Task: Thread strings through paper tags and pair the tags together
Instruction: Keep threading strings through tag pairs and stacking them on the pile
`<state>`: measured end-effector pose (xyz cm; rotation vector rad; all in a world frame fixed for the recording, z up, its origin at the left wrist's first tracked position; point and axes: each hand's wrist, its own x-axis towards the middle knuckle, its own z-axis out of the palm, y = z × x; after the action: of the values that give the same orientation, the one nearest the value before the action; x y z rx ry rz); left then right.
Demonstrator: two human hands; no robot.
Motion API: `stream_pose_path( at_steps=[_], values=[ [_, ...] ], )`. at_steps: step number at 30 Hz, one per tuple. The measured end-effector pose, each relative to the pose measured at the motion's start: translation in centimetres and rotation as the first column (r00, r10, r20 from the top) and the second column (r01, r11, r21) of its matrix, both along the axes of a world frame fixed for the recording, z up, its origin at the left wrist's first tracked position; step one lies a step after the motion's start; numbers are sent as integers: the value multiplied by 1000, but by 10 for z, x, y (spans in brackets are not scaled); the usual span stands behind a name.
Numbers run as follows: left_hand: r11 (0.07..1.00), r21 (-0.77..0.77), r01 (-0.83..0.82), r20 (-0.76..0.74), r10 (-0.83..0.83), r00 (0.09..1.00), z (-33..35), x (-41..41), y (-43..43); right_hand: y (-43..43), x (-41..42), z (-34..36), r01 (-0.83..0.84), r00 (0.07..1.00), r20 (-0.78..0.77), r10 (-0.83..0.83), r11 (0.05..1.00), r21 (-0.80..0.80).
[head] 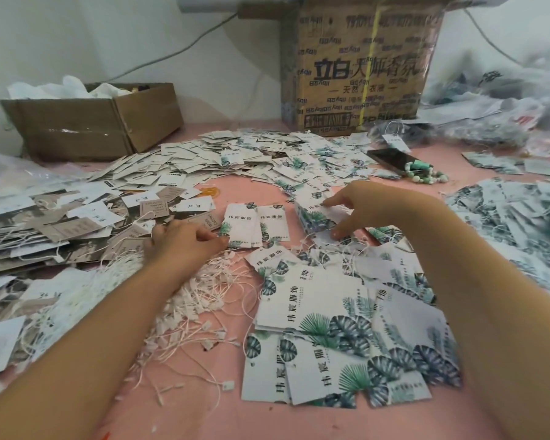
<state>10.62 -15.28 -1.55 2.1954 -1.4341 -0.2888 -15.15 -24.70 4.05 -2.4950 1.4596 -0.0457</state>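
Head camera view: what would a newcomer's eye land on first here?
A sea of leaf-printed paper tags covers the pink table, with a big heap near the camera at right. A tangle of white strings lies centre-left; the left hand touches a pair of tags while the right hand grips a small stack. A large printed cardboard box stands at the back.

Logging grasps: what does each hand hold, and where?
Right hand holds a tag stack by its right end; left hand pinches the lower left corner of a flat tag.
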Motion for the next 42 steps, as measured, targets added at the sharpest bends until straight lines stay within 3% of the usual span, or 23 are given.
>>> stream_pose_path(
  at_steps=[6, 10, 19, 26, 33, 38, 42],
  values=[
    [999, 34, 42, -328, -28, 944, -2, 15, -6, 2, 1, 3, -18, 999, 27, 18, 1000, -22],
    [995, 74, 71, -374, -38, 927, -3, 18, -6, 3, 0, 6, -14, 996, 87, 15, 1000, -12],
    [994, 99, 42, -182, -23, 983, -2, 8, -2, 10, 5, 12, -22, 984, 178, 24, 1000, -14],
    [995, -95, 29, -56, -35, 998, 3, -2, 4, 11, 8, 13, -34, 981, 190, 40, 999, -36],
    [984, -175, 46, 52, -37, 998, 4, -4, 4, 12, 8, 15, -38, 978, 200, 59, 993, -109],
    [972, -226, 63, 77, -46, 996, 5, -6, 6, 12, 9, 16, -39, 968, 242, 72, 989, -142],
    [952, -302, 58, -13, -65, 998, 4, -5, 7, 15, 9, 17, -67, 969, 223, 110, 979, -193]
  ],
)
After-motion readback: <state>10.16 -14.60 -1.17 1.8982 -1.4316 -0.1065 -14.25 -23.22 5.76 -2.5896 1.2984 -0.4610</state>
